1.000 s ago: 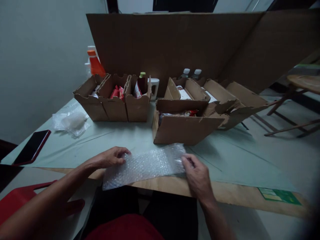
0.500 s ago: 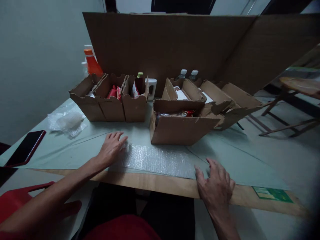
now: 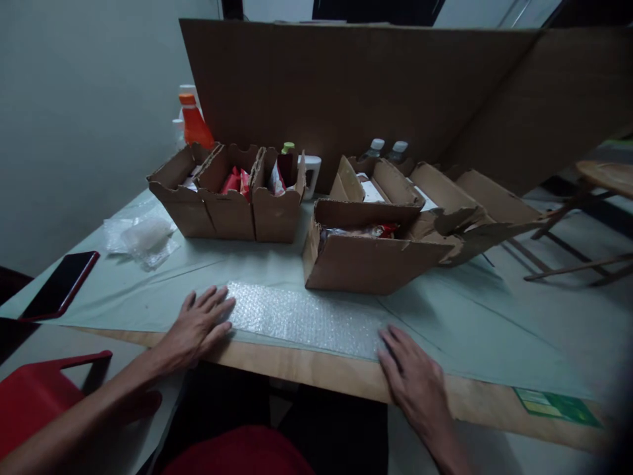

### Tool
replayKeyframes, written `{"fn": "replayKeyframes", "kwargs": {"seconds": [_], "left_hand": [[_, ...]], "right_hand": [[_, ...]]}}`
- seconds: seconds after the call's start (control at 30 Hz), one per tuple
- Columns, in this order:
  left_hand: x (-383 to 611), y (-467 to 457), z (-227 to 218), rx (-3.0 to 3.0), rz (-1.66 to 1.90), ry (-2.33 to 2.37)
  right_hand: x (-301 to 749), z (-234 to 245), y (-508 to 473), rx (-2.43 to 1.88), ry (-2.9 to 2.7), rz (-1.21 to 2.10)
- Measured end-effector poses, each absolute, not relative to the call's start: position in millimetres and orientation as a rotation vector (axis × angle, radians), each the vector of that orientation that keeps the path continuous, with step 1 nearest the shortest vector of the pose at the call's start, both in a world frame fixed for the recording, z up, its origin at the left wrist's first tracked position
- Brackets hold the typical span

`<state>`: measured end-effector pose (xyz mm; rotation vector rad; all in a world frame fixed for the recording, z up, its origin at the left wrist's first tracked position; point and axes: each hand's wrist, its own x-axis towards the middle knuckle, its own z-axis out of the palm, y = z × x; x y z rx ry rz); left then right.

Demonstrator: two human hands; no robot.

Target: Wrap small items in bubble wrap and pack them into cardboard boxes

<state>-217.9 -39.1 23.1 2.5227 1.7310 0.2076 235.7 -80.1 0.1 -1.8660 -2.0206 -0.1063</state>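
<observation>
A flat strip of bubble wrap lies along the table's front edge. My left hand rests at its left end, palm down with the fingers spread. At the opposite end is my right hand, fingertips at the corner of the strip and thumb side toward it. Its fingers are stretched out and hold nothing I can see. Just behind the strip stands a cardboard box with red and clear packets inside.
Three cardboard bins stand back left, near an orange bottle. More bins are at the right. Crumpled plastic wrap and a phone lie left. A tall cardboard panel closes the back.
My left hand has moved left and down to the strip's left end. The right hand has come down onto its right end. The view has shifted slightly.
</observation>
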Motion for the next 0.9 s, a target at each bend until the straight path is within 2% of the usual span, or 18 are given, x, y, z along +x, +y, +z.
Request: {"fn": "replayKeyframes", "kwargs": {"seconds": [0.1,0.2,0.3,0.43,0.63,0.7,0.9], "left_hand": [[-230,-40,34,2.405,0.301,1.965],[-214,-31,49,2.245,0.174,2.135],[-193,-24,59,2.157,0.108,2.11],[-185,-21,57,2.066,0.232,2.02],[-195,11,65,2.023,0.38,1.935],[-189,35,73,2.074,0.402,1.928],[-161,96,85,2.214,0.333,1.914]], "right_hand": [[267,16,-79,-1.9,-1.886,-0.182],[251,29,-53,-1.92,-1.888,-0.139],[222,32,-22,-1.973,-1.917,-0.039],[203,33,-20,-1.904,-1.949,0.05],[189,35,-83,-1.72,-1.836,0.497],[183,30,-97,-1.622,-1.889,0.404],[175,34,-119,-1.459,-2.033,-0.159]]}}
